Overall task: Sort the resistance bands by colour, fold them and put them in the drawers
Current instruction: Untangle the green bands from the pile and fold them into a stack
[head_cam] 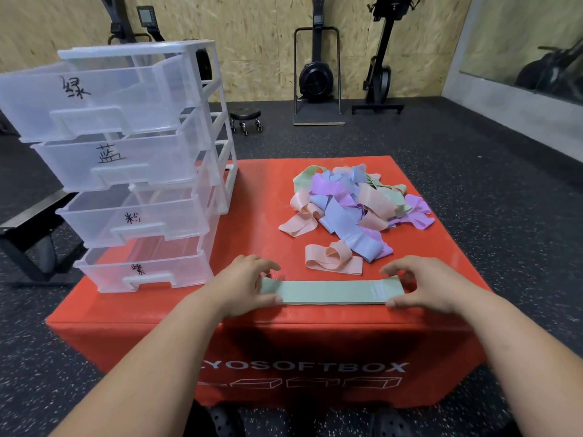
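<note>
Lying flat near the front edge of the red box: pale green band, one long, smooth, doubled strip. Pinched at its ends between thumb and curled fingers of left hand and right hand.

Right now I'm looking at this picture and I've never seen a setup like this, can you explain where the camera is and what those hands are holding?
No machine here: these are a person's two bare hands, filmed by one camera worn on the head, looking forward and down. The left hand and right hand each pinch one end of a green band, laid flat on a red soft box. Behind it lies a mixed pile of pink, blue, purple and green bands, with one pink band nearer the hands. On the left stands a clear drawer unit with four labelled drawers.
</note>
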The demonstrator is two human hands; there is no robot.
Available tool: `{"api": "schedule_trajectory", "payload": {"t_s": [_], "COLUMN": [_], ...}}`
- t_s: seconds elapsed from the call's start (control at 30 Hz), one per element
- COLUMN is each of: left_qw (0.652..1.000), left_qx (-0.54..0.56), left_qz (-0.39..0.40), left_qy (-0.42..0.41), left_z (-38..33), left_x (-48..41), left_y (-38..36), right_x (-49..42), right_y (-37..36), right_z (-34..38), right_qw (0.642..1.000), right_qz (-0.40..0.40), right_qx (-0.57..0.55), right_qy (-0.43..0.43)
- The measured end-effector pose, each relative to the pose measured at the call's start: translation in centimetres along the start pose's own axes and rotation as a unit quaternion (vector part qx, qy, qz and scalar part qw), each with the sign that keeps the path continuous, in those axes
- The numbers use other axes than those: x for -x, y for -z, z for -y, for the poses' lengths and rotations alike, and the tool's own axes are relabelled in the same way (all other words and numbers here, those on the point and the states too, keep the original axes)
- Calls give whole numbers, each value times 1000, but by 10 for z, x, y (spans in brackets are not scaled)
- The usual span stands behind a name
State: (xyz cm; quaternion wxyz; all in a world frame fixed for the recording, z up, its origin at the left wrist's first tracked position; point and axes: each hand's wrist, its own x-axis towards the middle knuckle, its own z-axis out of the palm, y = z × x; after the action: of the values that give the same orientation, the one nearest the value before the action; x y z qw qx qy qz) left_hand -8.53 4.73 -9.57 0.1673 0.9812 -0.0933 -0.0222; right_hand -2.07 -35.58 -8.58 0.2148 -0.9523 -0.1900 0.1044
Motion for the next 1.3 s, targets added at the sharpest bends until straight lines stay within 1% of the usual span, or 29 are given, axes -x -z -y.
{"api": "schedule_trajectory", "payload": {"t_s": [0.1, 0.27, 0.37, 0.53, 0.73, 0.87, 0.97, 1.03, 1.17, 1.23, 1.3], "left_qw": [999, 994, 992, 991, 992, 991, 989, 988, 985, 983, 979], "left_qx": [26, 31, 26, 25, 55, 91, 108, 116, 137, 153, 184], "left_qz": [-37, -101, -119, -128, -110, -89, -70, -61, -46, -35, -27], "left_qy": [-4, -21, -30, -35, -36, -48, -66, -83, -99, -98, -83], "left_z": [-10, -32, -48, -66, -65, -63, -62, -62, -65, -69, -73], "left_x": [-12, -45, -69, -107, -142, -155, -159, -158, -151, -145, -139], "left_y": [-4, -14, -23, -38, -48, -47, -46, -45, -40, -37, -33], "right_x": [-7, -38, -61, -102, -143, -160, -162, -160, -141, -129, -117], "right_y": [2, -3, -6, -1, 8, 14, 17, 23, 46, 57, 59], "right_z": [1, -4, -7, -20, -46, -52, -46, -37, -4, 11, 21], "right_qw": [998, 987, 979, 967, 961, 963, 959, 950, 913, 887, 861], "right_qz": [-58, -160, -197, -243, -251, -223, -234, -262, -356, -373, -370], "right_qx": [-19, -8, 7, -17, -16, -87, -110, -128, -197, -272, -349], "right_qy": [4, -29, -43, -74, -118, -125, -120, -112, -14, 15, 13]}}
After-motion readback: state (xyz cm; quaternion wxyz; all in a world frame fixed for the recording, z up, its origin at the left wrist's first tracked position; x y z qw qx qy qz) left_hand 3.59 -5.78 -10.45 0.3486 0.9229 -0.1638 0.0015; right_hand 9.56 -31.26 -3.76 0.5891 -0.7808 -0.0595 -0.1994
